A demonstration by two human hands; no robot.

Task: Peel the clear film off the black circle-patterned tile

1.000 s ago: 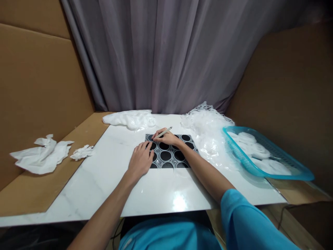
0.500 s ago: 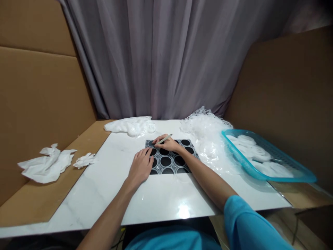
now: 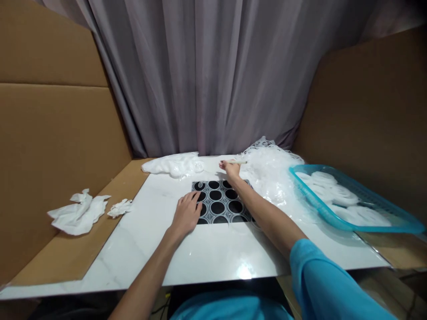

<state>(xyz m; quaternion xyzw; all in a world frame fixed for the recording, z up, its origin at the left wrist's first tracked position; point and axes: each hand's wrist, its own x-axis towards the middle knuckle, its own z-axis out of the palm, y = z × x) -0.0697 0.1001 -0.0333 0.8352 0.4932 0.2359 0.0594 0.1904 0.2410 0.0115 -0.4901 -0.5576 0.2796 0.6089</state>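
Note:
My left hand (image 3: 187,212) lies flat, fingers spread a little, across the left edge of a dark sheet printed with rows of black circles (image 3: 218,208). Raised past the far edge of that sheet, my right hand (image 3: 231,169) closes round a slim pale pen-shaped tool (image 3: 240,162). The tool lies roughly level, and its tip is too small to make out. A small clear, shiny patch (image 3: 200,184) shows on the circle at the sheet's far left corner. My right forearm covers part of the sheet's right side.
Tangled white netted offcuts (image 3: 275,173) pile up at the right. Beyond them a blue plastic basket (image 3: 362,229) holds flat white pieces (image 3: 336,195). White plastic film (image 3: 173,164) lies at the back, crumpled tissue (image 3: 80,213) at the left. Cardboard walls (image 3: 56,146) flank the white tabletop (image 3: 140,222).
My right hand has lifted off the sheet's far left part and moved right and away with the pen-shaped tool, whose angle is flatter. My left hand stays on the sheet. The view has shifted slightly.

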